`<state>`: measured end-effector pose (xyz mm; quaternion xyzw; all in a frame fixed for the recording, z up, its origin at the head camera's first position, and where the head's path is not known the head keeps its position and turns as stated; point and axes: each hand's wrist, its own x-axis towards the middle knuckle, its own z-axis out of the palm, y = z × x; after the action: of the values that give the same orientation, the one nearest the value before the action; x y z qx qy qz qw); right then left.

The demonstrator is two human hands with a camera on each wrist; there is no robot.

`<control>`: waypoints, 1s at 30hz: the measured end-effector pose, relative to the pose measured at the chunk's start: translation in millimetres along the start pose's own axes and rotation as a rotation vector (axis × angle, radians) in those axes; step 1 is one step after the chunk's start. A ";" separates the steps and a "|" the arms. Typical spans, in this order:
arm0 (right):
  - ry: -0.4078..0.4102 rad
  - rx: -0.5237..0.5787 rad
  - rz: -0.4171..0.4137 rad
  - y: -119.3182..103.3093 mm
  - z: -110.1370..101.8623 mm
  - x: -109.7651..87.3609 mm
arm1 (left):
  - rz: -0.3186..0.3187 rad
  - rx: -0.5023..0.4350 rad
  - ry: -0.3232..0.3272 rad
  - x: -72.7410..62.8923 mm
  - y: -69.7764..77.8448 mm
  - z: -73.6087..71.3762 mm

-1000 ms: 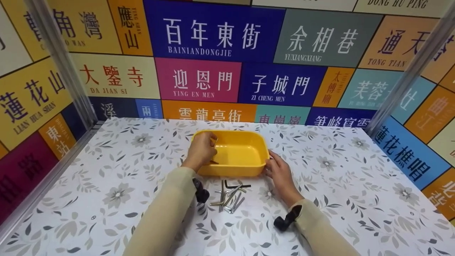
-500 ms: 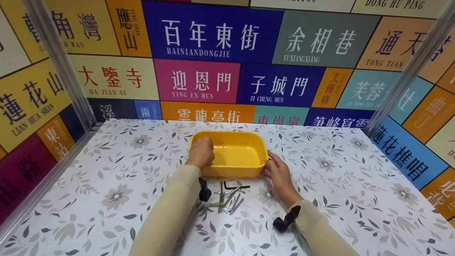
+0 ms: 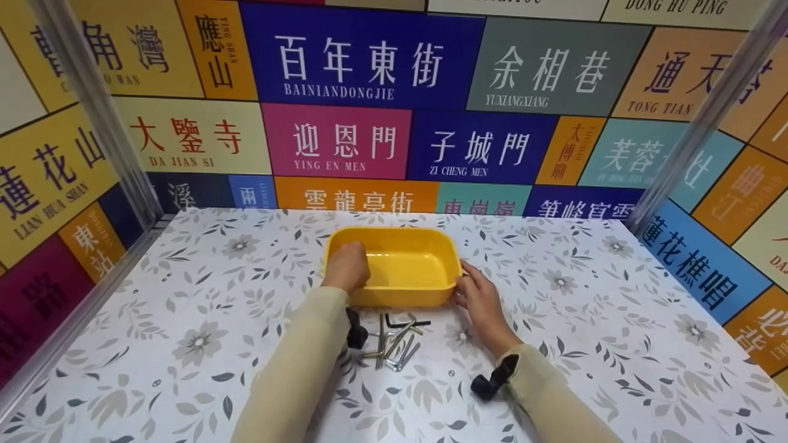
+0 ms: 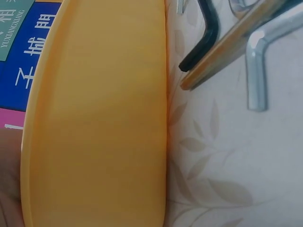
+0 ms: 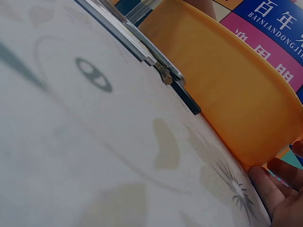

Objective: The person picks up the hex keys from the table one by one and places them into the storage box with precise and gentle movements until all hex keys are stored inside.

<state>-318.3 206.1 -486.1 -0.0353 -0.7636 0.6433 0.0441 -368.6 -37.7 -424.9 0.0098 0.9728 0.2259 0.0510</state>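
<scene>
A yellow plastic box (image 3: 409,297) stands on the table. My left hand (image 3: 348,266) reaches over its front rim into the left end, the back of the hand facing up; its fingertips, and anything in them, are hidden. My right hand (image 3: 483,301) rests its fingers against the outside of the box's front right corner, also seen from close by in the right wrist view, where the fingers (image 5: 267,187) touch the low corner. In front of the box lies a loose pile of several L-shaped hex keys (image 3: 397,344), silver and brass-coloured, with a black hex key (image 3: 409,324) nearest the box.
The table (image 3: 184,394) has a white cover with grey leaves and flowers. A wall panel (image 3: 345,141) of coloured name signs rises behind it, with metal posts (image 3: 117,123) at the corners. A black wrist mount (image 3: 489,384) sits at my right cuff.
My left hand has turned over and gone lower into the left end of the box, so its fingers no longer show. The right hand and the pile stay put.
</scene>
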 end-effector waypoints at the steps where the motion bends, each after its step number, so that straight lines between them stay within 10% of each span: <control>1: -0.001 -0.003 0.001 0.3 -0.1 -0.1 | 0.000 -0.003 0.003 -0.3 -0.1 0.7; 20: -0.002 -0.022 0.019 -0.6 -1.4 -2.7 | 0.104 -0.263 0.163 0.8 -1.5 -4.5; 30: -0.005 -0.009 0.015 -1.6 -0.3 -1.2 | 0.154 -0.320 0.206 -24.1 -2.4 -23.6</control>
<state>-317.0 206.0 -484.5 -0.0394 -0.7663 0.6402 0.0372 -347.0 -51.2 -402.6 0.0526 0.9210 0.3805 -0.0651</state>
